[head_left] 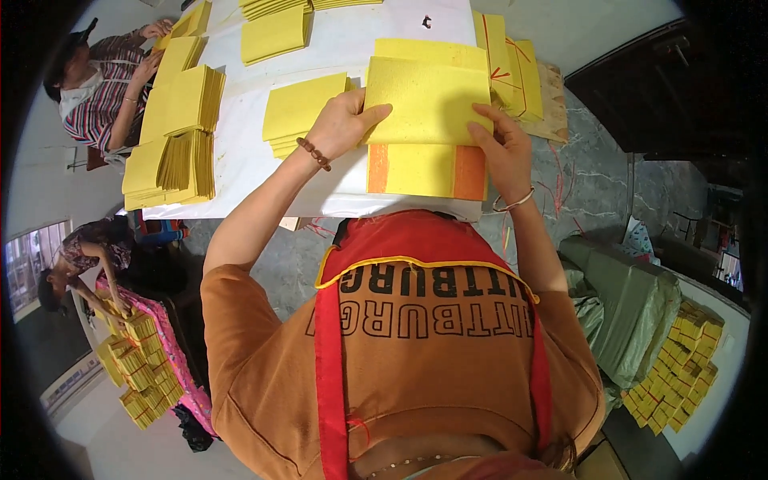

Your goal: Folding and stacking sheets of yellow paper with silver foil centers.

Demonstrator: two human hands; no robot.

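My left hand (pixel 346 122) grips the left edge of a yellow paper sheet (pixel 424 92), thumb on top and fingers curled beneath. At the sheet's right edge, my right hand (pixel 506 150) holds it near the lower corner between thumb and fingers. Nearer to me, partly covered by that sheet, lies yellow paper with orange bands (pixel 470 170). Another yellow edge shows just beyond the held sheet. Beside my left hand sits a small stack of folded yellow paper (pixel 300 108) on the white-covered table (pixel 264 188).
Thick yellow paper stacks (pixel 180 100) line the table's left edge, where a co-worker (pixel 104 96) handles paper. Tied yellow bundles (pixel 520 76) stand at the right. Another person (pixel 100 256) bends over bundles at lower left. Covered green boxes (pixel 620 308) stand at right.
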